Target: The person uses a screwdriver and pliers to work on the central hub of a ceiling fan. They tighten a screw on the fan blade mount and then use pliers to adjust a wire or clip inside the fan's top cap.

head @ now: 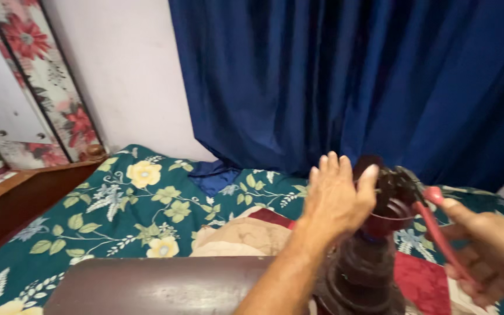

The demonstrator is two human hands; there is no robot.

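While bracing the dark carved wooden post (363, 265) at lower right, left hand (336, 201) spread apart on top; right hand (491, 256) clamped on red-handled pliers (433, 224). Probably stiff, heavy; best gripped low.

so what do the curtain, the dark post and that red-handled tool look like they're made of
The curtain looks like woven cloth with a slight sheen: deep blue, hanging in soft folds. The dark post looks like turned wood with a brown varnish, going by its stacked rings, though blur leaves that open. The tool in the right hand seems to have red plastic-coated handles; its dark head, by the left hand, is probably metal.
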